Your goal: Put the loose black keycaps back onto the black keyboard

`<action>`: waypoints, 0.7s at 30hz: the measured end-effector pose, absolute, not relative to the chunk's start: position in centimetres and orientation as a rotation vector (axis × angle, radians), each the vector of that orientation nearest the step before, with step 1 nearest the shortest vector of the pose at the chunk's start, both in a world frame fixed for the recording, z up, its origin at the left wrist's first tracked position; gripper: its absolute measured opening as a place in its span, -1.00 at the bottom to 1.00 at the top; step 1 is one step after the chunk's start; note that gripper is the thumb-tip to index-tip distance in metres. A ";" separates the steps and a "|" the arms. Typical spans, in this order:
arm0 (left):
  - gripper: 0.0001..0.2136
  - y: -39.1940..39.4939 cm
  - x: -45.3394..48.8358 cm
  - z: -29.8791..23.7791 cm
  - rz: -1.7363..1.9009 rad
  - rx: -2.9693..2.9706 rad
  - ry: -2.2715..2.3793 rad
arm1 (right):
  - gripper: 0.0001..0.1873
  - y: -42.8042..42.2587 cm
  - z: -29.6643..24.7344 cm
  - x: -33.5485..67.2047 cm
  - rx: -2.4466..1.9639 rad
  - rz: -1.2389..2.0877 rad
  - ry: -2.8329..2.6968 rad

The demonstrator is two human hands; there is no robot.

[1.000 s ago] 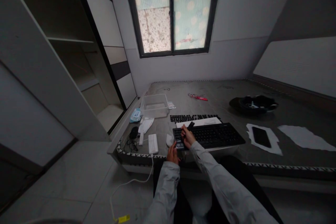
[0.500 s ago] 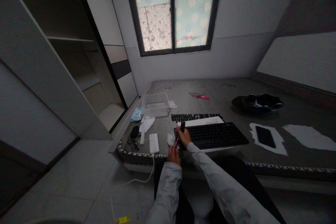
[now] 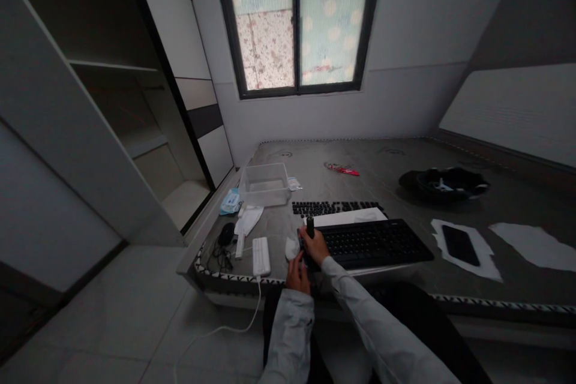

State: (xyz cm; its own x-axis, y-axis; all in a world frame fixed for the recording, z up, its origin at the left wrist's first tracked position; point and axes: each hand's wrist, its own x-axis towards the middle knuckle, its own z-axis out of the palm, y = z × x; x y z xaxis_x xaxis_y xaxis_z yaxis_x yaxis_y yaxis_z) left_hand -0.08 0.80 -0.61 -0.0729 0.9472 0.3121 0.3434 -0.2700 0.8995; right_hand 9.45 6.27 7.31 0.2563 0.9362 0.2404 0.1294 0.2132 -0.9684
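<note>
My right hand (image 3: 314,247) is closed round a small black tool (image 3: 310,227) that sticks up from the fist, over the left end of a black keyboard (image 3: 371,242). Just below it my left hand (image 3: 297,273) rests at the keyboard's near left corner; whether its fingers hold anything is too dark to make out. Behind the keyboard lies a white sheet (image 3: 348,216), and beyond that a row of loose black keycaps (image 3: 333,207). A small white object (image 3: 291,247) sits left of my right hand.
On the grey platform (image 3: 387,174): a clear plastic tub (image 3: 264,183), a white power strip (image 3: 260,248) with its cord hanging to the floor, a black mouse (image 3: 225,233), a phone (image 3: 456,244) on white paper, a dark bowl-like item (image 3: 447,181), a red packet (image 3: 342,168). An open wardrobe (image 3: 94,108) stands at left.
My right hand has slid left along the keyboard and turned the black tool from slanting to upright. My left hand stays at the keyboard's corner. The view has shifted slightly.
</note>
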 end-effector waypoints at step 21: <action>-0.64 2.0 1.2 -0.9 1.421 1.480 1.392 | -0.53 3.6 4.9 9.6 -1.155 0.593 -1.198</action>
